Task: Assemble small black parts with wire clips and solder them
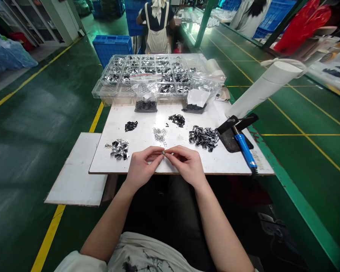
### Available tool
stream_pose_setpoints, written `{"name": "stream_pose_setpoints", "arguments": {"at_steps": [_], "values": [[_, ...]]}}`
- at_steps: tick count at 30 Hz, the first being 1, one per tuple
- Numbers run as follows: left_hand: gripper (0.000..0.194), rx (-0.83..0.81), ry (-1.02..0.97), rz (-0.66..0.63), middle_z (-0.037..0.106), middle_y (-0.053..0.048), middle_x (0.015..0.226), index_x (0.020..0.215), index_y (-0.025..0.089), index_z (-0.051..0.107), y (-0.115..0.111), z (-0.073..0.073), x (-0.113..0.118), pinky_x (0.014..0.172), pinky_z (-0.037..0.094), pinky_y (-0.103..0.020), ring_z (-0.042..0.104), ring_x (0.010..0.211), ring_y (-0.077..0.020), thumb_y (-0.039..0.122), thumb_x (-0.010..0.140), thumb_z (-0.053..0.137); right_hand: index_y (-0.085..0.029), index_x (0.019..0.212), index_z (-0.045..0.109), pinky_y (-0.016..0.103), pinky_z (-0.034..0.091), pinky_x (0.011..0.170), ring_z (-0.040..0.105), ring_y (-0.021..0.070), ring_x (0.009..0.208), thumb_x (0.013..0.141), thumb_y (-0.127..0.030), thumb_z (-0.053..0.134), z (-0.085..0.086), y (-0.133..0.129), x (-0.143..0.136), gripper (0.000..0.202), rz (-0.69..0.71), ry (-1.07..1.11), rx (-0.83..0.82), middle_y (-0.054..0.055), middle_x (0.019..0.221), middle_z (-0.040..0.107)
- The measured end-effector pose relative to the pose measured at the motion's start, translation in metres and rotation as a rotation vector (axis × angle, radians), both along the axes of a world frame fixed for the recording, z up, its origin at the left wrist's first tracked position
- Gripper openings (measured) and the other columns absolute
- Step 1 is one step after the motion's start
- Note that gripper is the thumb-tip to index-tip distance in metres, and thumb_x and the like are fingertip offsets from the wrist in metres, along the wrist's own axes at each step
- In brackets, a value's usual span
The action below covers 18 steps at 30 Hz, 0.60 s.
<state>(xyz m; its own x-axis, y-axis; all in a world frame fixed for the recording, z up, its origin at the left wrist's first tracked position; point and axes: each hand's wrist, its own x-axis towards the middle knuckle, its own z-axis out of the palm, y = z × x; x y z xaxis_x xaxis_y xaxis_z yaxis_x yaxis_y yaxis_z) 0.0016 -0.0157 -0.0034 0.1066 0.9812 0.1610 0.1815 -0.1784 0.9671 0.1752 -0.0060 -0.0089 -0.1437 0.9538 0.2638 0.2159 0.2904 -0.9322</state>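
Between the fingertips of my left hand (144, 166) and my right hand (188, 164), a tiny metallic part (163, 152) is pinched above the front of the white board (170, 166). Both hands are closed on it; its exact kind is too small to make out. Just beyond the fingers lies a loose pile of small wire clips (159, 135). A heap of shiny metal pieces (120, 149) is left of my left hand. To the right of my right hand sits a pile of black and silver pieces (204, 138). Two smaller piles of black parts (130, 126) lie farther back.
A blue-handled soldering iron (245, 149) rests in a black stand at right, by a leaning white tube (266, 88). Behind are plastic bags of dark parts (146, 105) and a clear compartment tray (102, 92). A co-worker (158, 30) is beyond, near a blue crate (113, 49).
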Motion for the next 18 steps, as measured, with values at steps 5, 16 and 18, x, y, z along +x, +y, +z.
{"name": "stream_pose_setpoints", "arguments": {"at_steps": [5,16,18], "values": [[0.017,0.076,0.071,0.032,0.08,-0.004,0.099,0.105,0.019,0.073,-0.0013,-0.0035,0.0024,0.09,0.064,-0.032,0.077,0.091,-0.0201,0.023,0.089,0.068,-0.02,0.088,0.078,0.027,0.044,0.053,0.059,0.0128,0.06,0.086,-0.03,0.072,0.0,-0.0001,-0.0007,0.012,-0.036,0.012,-0.06,0.004,0.079,0.072],[0.017,0.245,0.22,0.034,0.079,-0.004,0.103,0.105,0.021,0.075,-0.0031,-0.0026,0.0001,0.082,0.062,-0.03,0.075,0.092,-0.0193,0.02,0.094,0.062,-0.018,0.083,0.077,0.026,0.04,0.048,0.052,0.012,0.051,0.075,-0.041,0.081,0.0028,0.0014,0.0,0.024,-0.024,0.129,-0.236,0.0,0.057,0.062],[0.017,0.246,0.214,0.019,0.079,-0.004,0.102,0.105,0.021,0.074,-0.0031,-0.0015,-0.0001,0.083,0.061,-0.029,0.074,0.093,-0.0189,0.019,0.094,0.061,-0.018,0.081,0.076,0.026,0.04,0.048,0.052,0.0122,0.051,0.072,-0.043,0.083,0.0035,0.0026,0.0005,0.028,-0.02,0.151,-0.26,-0.001,0.056,0.061]]}}
